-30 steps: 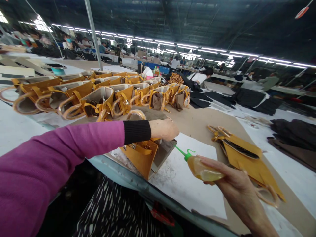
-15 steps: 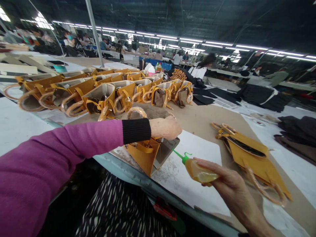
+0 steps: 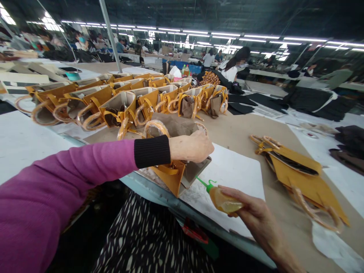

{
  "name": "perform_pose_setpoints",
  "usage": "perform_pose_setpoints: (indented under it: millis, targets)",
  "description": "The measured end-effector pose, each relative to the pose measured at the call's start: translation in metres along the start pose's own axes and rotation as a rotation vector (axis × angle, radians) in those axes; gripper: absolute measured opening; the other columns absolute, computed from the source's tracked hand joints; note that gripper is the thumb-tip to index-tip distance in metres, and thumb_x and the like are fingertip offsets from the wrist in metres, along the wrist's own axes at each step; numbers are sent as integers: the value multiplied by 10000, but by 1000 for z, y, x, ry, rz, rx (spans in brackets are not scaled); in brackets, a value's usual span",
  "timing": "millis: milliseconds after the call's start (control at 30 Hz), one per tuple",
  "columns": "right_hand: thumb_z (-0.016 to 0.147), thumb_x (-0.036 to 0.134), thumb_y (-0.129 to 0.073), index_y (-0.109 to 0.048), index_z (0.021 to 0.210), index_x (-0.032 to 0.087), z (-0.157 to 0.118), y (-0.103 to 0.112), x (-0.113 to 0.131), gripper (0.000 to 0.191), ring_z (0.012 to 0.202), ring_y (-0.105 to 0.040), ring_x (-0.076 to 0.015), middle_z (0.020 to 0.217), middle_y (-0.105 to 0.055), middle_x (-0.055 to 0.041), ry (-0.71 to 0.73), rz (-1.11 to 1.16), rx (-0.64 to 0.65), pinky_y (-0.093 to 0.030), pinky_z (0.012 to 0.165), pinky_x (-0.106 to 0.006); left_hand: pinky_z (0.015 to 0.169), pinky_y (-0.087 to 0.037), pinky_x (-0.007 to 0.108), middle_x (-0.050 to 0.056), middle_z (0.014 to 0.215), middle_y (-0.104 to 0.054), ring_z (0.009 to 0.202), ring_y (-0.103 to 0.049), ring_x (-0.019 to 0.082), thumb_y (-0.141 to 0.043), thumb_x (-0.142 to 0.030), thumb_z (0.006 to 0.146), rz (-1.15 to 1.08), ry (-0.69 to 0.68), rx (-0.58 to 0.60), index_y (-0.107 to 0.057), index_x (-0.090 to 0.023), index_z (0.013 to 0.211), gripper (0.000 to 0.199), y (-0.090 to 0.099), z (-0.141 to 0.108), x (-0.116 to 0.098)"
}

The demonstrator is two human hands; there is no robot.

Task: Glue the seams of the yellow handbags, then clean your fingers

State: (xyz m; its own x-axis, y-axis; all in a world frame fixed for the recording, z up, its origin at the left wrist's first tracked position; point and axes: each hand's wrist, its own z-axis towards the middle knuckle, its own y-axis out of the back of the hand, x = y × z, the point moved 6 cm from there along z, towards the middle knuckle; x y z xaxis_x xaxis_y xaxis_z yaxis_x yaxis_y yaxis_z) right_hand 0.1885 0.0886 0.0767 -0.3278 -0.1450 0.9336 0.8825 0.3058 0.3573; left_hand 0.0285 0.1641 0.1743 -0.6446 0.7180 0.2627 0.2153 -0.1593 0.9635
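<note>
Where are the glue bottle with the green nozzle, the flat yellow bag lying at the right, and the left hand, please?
Bottle (image 3: 224, 201), head view: its amber body.
Flat yellow bag (image 3: 315, 191), head view: its front panel.
Left hand (image 3: 193, 147), head view: back of hand.

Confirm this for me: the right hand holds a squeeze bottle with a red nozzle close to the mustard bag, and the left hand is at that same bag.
Not quite: the nozzle is green, not red, as the head view shows. The right hand does hold the squeeze bottle close to the mustard bag, and the left hand is at that bag.
</note>
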Motion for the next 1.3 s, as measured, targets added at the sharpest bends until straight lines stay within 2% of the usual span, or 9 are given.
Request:
perform_pose_setpoints:
  millis: [167,533,733,900,967,1033,1133,1200,1300]
  targets:
    - [751,208,-590,-739,1004,285,-4,-10,-8,303,658,-655,-170,981,-740,-23,-42,40,10,-555,567,-262,568,-379,291,146,879,-718,740,-635,216,-505,-40,824,-25,9,115,-692,-83,872,198,5,-10,-3]
    - [768,237,-562,-729,1021,245,-10,-32,-18,303,721,-650,-179,1008,-728,-46,-80,38,85,-547,599,-275,601,-394,314,127,918,-710,806,-640,228,-473,-49,867,-26,-20,160,-672,-87,892,204,14,-27,-11]
    - [735,262,-596,-744,976,233,-10,-36,-14,285,735,-664,-195,940,-741,-44,-141,103,91,-547,617,-279,705,-440,320,124,1040,-693,900,-637,234,-463,-46,889,-24,-58,218,-663,-93,968,219,23,-48,-18]
    - [692,261,-634,-753,924,232,-13,-34,-20,262,716,-675,-213,911,-748,-47,-198,208,11,-554,585,-280,728,-454,322,130,1027,-693,898,-647,242,-489,3,853,-28,-64,308,-664,-93,977,235,38,-69,-23]
    - [676,259,-653,-757,896,234,-15,-34,-25,245,757,-685,-232,919,-749,-52,-205,229,-29,-569,625,-296,748,-457,322,136,1028,-693,911,-650,247,-498,18,838,-55,-54,340,-665,-88,984,245,37,-76,-24]
    - [677,259,-664,-758,894,242,-17,-36,-30,237,823,-688,-243,959,-747,-56,-199,235,-48,-573,692,-310,731,-457,327,134,988,-696,878,-655,245,-497,10,835,-60,-61,316,-660,-85,974,235,26,-79,-25]
    - [670,251,-672,-761,896,246,-20,-39,-33,243,870,-685,-248,976,-745,-56,-194,247,-60,-564,755,-322,633,-432,336,112,844,-686,749,-646,235,-489,-47,843,-22,-85,130,-642,-99,899,171,2,-80,-22]
    - [654,249,-674,-763,884,241,-23,-41,-34,246,847,-686,-250,951,-747,-54,-225,267,-59,-565,744,-328,616,-418,344,101,799,-672,720,-632,235,-505,-82,838,-12,-94,46,-630,-118,891,140,-10,-82,-20]
    - [617,232,-670,-763,860,229,-28,-45,-36,261,775,-679,-236,902,-749,-47,-310,307,-44,-559,669,-306,694,-431,345,102,903,-677,795,-628,226,-499,-55,836,-39,-90,82,-623,-126,941,178,-7,-90,-23]
